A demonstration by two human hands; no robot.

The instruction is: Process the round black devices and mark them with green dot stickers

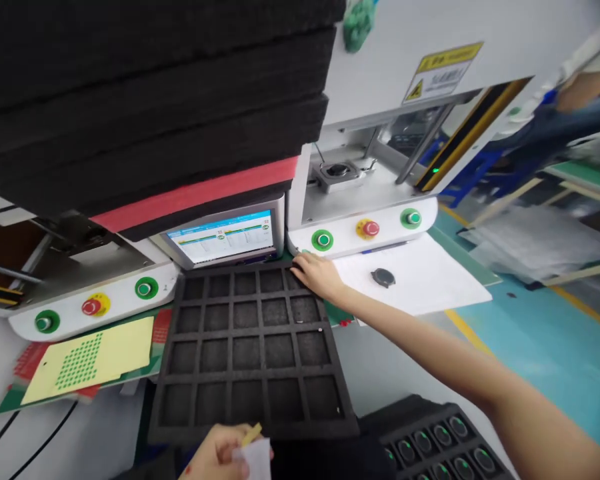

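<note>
A black foam tray (247,327) with rows of square pockets lies in front of me, its pockets bare. My right hand (317,273) reaches across to the tray's far right corner, fingers curled over the rim. At the near edge, my left hand (220,455) is closed on a small white slip (257,460), which looks like paper. A narrow yellow strip (251,435) pokes out between the same fingers. Part of the left hand is cut off by the bottom of the picture.
Stacked black foam trays (155,100) loom overhead, near a screen (223,237). Machines with green buttons (323,240) stand left and right. A dark round part (383,277) rests on white paper (430,277). Another tray (443,440) holds round parts. A yellow sticker sheet (125,347) lies left.
</note>
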